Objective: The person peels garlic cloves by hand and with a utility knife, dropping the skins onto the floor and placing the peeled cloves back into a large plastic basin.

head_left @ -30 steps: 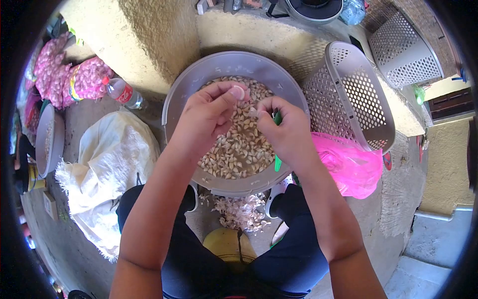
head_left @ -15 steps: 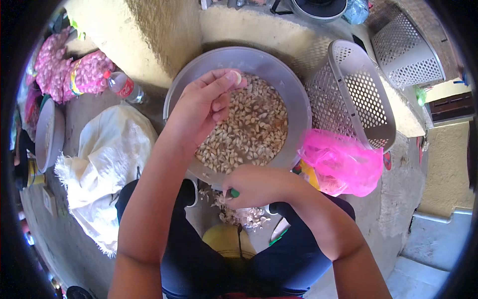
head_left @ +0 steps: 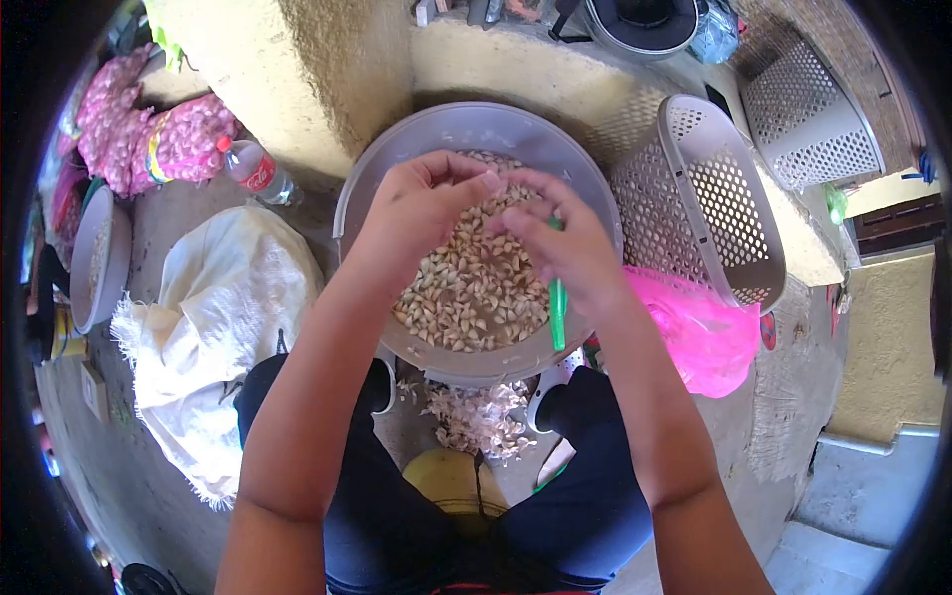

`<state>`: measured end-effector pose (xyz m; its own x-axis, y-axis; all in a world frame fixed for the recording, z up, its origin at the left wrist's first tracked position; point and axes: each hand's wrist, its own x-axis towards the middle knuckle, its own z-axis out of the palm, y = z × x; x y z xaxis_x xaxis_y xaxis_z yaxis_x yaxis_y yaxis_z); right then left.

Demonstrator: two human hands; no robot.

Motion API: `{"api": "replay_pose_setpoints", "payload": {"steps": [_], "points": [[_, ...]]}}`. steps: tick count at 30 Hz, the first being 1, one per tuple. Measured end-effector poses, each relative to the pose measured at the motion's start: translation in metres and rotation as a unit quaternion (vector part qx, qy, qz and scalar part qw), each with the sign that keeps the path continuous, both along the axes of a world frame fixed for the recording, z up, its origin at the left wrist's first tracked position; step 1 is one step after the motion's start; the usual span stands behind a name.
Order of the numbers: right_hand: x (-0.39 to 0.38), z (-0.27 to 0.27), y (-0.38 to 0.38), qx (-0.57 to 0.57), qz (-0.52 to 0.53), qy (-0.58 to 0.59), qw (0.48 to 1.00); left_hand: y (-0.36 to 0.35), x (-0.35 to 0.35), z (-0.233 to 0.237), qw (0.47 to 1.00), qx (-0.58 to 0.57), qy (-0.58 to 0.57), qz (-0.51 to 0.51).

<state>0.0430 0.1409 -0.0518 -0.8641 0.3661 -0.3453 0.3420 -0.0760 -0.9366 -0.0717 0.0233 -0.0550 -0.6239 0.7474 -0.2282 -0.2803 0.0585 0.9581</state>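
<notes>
A round grey plastic basin [head_left: 349,208] holds smooth pale garlic cloves [head_left: 476,293] (lying in murky water). Above them the left hand [head_left: 421,213] bunches its fingertips together, on what I cannot tell; the right hand [head_left: 573,248] clamps a slim green-handled knife [head_left: 557,309]

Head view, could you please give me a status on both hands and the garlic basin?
Left hand over the cloves, fingertips pinched, contents hidden. Right hand shut on green-handled tool. Grey basin beneath both hands. Nothing in the way.

left hand [head_left: 416,213], right hand [head_left: 567,250] — bare | trousers [head_left: 382,516]: dark navy, plain
</notes>
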Motion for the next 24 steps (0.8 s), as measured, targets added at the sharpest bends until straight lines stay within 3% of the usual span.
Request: {"api": "replay_pose_setpoints", "payload": {"steps": [2,5,11,14,17,18,20,23,24], "points": [[0.000,0.001,0.003,0.008,-0.026,0.083,0.996,0.004,0.006,-0.002,0.998,-0.040,0.033,0.017],[0.000,-0.017,0.002,0.272,0.017,0.179,0.945,0.007,0.011,-0.011,1.000,0.003,0.011,-0.015],[0.011,-0.005,0.004,0.371,0.053,0.062,0.925,0.010,0.015,-0.019,0.992,-0.083,-0.015,-0.093],[0.020,0.002,0.024,0.431,0.055,0.025,0.900,0.013,0.021,-0.019,0.986,-0.021,-0.120,-0.112],[0.036,0.029,0.066,0.517,-0.157,-0.022,0.841,0.013,0.016,-0.025,0.954,0.040,-0.286,-0.082],[0.044,0.036,0.083,0.550,-0.237,-0.058,0.799,0.013,0.017,-0.023,0.949,0.052,-0.305,-0.066],[0.068,0.026,0.118,0.636,-0.324,-0.003,0.700,0.013,0.018,-0.018,0.935,0.077,-0.343,-0.034],[0.068,0.025,0.114,0.624,-0.311,-0.013,0.716,0.017,0.019,-0.020,0.925,0.111,-0.363,-0.027],[0.062,0.027,0.102,0.579,-0.263,-0.004,0.772,0.017,0.020,-0.021,0.917,0.128,-0.376,-0.028]]}}
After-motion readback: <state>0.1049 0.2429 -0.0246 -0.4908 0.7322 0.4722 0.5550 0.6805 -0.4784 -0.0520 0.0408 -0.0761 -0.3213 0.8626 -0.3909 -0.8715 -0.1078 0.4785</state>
